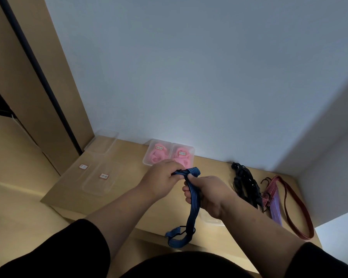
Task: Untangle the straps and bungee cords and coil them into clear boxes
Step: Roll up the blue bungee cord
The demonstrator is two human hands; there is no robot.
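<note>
Both hands, left hand [162, 182] & right hand [207, 194], grip blue bungee cord [194, 199], hanging near-vertical, folded end up.

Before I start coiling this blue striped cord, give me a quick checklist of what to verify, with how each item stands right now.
1. Both hands on the blue striped bungee cord: ok; left hand grips the folded top, right hand grips just below.
2. Cord free of the black strap bundle and the red cords: ok, apart.
3. Hanging tail free of knots: cannot tell; its lower end loops at the wooden table's edge.
4. Empty clear plastic box within reach: ok, lying left.
5. Two boxes of pink coils closed: cannot tell.
</note>
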